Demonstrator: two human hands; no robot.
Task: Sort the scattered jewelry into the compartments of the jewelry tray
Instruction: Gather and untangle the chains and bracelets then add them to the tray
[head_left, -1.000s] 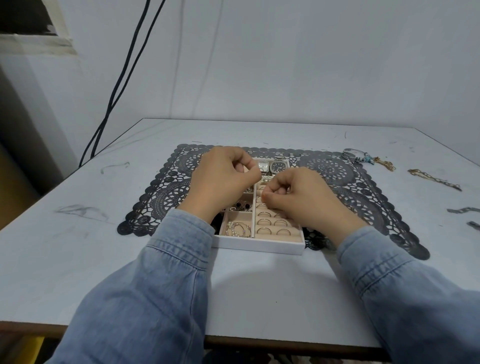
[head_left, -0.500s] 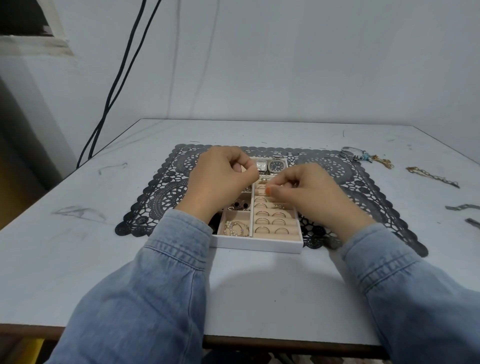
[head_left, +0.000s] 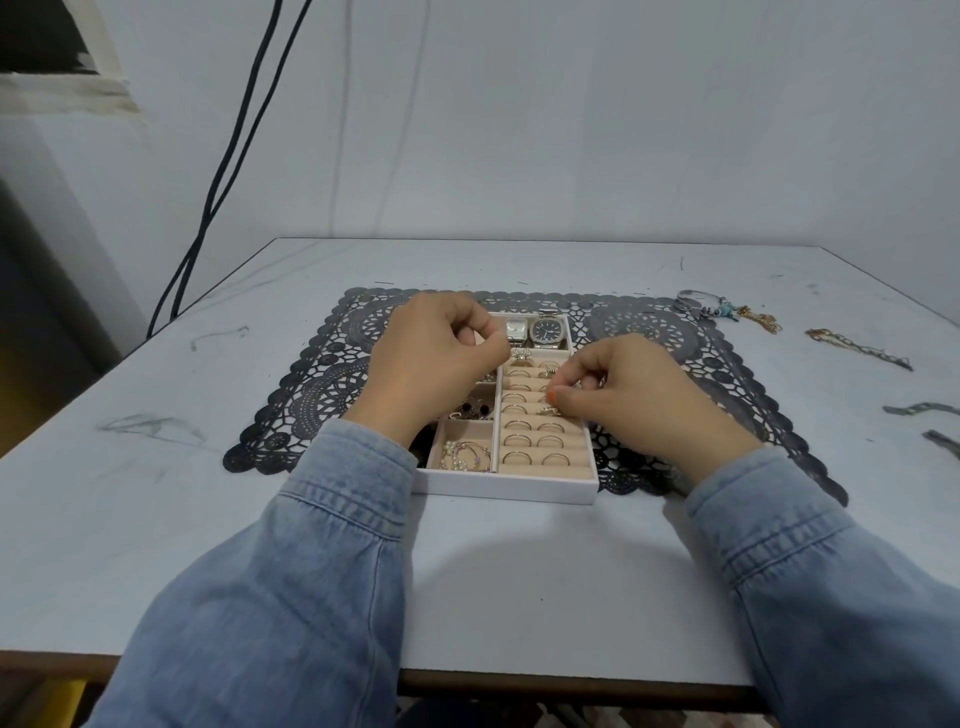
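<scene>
The white jewelry tray (head_left: 509, 489) with beige lining sits on a black lace mat (head_left: 322, 384). Its right column holds several rings (head_left: 535, 442) in slots, and two watches (head_left: 548, 330) lie at the back. Pearl hoops (head_left: 465, 457) fill the front-left compartment, with dark earrings (head_left: 472, 410) behind them. My left hand (head_left: 431, 364) hovers over the tray's left side, fingers curled, tips beside a silver ring (head_left: 519, 356). My right hand (head_left: 628, 395) pinches thumb and forefinger on a small ring at a middle slot row; the ring is mostly hidden.
Loose jewelry lies at the table's right: a bangle with blue beads (head_left: 706, 306), a gold piece (head_left: 761, 321), a gold chain (head_left: 857, 349) and grey strips (head_left: 919, 409). Black cables (head_left: 218, 182) hang along the wall at left. The table's front edge is just below my sleeves.
My right hand has shifted a little to the right along the ring rows, uncovering more slots. My left hand has stayed nearly in place.
</scene>
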